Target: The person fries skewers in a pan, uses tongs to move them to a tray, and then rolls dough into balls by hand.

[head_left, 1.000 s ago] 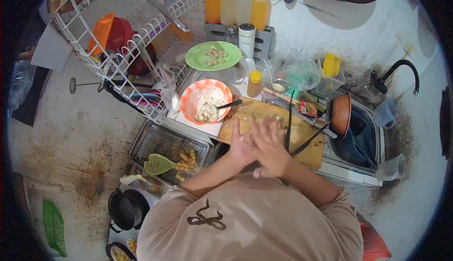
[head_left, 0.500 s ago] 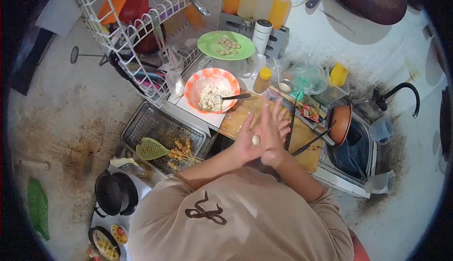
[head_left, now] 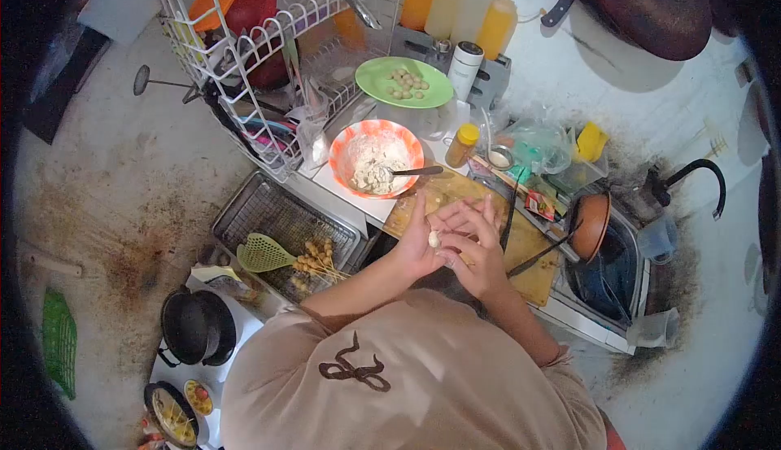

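Observation:
A small pale dough ball (head_left: 434,239) lies on the palm of my left hand (head_left: 413,248), whose fingers point away from me. My right hand (head_left: 477,248) is cupped over from the right, its bent fingers at the ball. Both hands are above the near edge of a wooden cutting board (head_left: 405,212). Beyond them, an orange-and-white bowl (head_left: 335,157) contains pale, lumpy dough and a dark-handled spoon (head_left: 419,171). Several small round balls (head_left: 407,84) lie on a green plate (head_left: 370,84) behind the bowl.
Left are a wire-rack tray (head_left: 244,214) with skewers (head_left: 317,259) and a green slotted scoop (head_left: 264,253). A white dish rack (head_left: 244,100) stands beyond. A yellow-capped jar (head_left: 462,145) is behind the board. The sink (head_left: 606,275) with a brown bowl (head_left: 591,226) is right.
My right hand has turned from a flat palm facing the left one to bent fingers around the dough ball. The head view has shifted slightly.

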A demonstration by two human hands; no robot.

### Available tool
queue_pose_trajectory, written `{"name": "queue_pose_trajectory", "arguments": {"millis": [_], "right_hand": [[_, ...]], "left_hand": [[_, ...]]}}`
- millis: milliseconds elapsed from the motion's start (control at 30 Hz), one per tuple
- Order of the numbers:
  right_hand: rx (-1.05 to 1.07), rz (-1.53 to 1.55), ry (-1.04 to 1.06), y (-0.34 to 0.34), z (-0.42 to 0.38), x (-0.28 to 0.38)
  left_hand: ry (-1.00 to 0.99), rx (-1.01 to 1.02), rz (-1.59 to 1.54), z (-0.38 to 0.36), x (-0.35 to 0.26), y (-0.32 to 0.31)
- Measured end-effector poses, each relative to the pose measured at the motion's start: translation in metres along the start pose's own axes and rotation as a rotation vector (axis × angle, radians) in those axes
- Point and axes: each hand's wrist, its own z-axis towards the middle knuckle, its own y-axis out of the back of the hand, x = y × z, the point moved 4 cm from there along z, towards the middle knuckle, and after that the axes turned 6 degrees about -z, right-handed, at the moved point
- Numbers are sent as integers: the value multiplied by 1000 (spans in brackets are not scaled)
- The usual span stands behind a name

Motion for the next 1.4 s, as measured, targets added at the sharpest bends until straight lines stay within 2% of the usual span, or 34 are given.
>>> {"name": "queue_pose_trajectory", "arguments": {"millis": [100,200,300,400,500,600,700,800,900,1100,1400], "right_hand": [[85,101,8,-6,0,0],[178,147,-90,-26,-13,-10],[100,160,-107,-35,-19,-12],[149,-31,-58,-29,-12,-3],[76,8,-74,-14,-7,5],[-3,93,-79,-8,-10,-4],[-79,83,-163,-11,-15,-14],[-87,48,-285,-15,-20,-24],[-68,-5,-336,-9,-20,-21],[-88,-113,-322,-5,-22,-16],[123,-303,-281,-19,-31,-5]], "left_hand": [[26,-63,-7,-2,4,-4],[39,-130,-39,1,12,1],[37,-174,42,3,12,10],[9,-121,-30,-5,8,8],[-65,-182,163,-4,6,20],[-89,-181,37,-3,-1,30],[-36,-121,420,-8,3,18],[9,-212,515,-8,8,23],[-27,-243,597,-6,6,22],[-55,-266,522,-4,11,20],[-92,-250,573,-4,14,4]]}}
